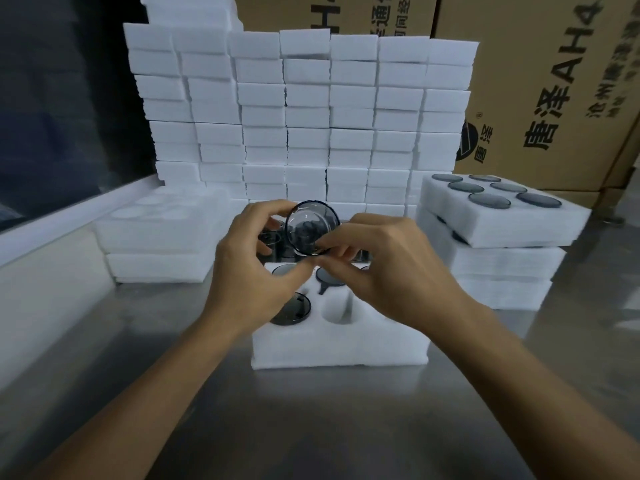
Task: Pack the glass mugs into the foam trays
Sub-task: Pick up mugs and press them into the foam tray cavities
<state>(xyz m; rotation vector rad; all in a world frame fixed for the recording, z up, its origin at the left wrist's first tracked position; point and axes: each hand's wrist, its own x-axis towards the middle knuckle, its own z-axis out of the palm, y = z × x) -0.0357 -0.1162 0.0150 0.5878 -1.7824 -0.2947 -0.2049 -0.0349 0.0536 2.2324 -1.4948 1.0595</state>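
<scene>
Steel desk at the bottom of the frame carries a foam tray with some pockets filled, above which the left hand and right hand both grip a tilted glass mug at centre frame, before stacked foam blocks.

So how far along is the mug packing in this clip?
Done: a filled foam tray sits on the right stack, all six visible holes occupied. In hand: both hands, left and right, hold a glass mug over the front tray, which already holds several mugs. Left: at least one empty hole, plus unfilled trays at left.
</scene>
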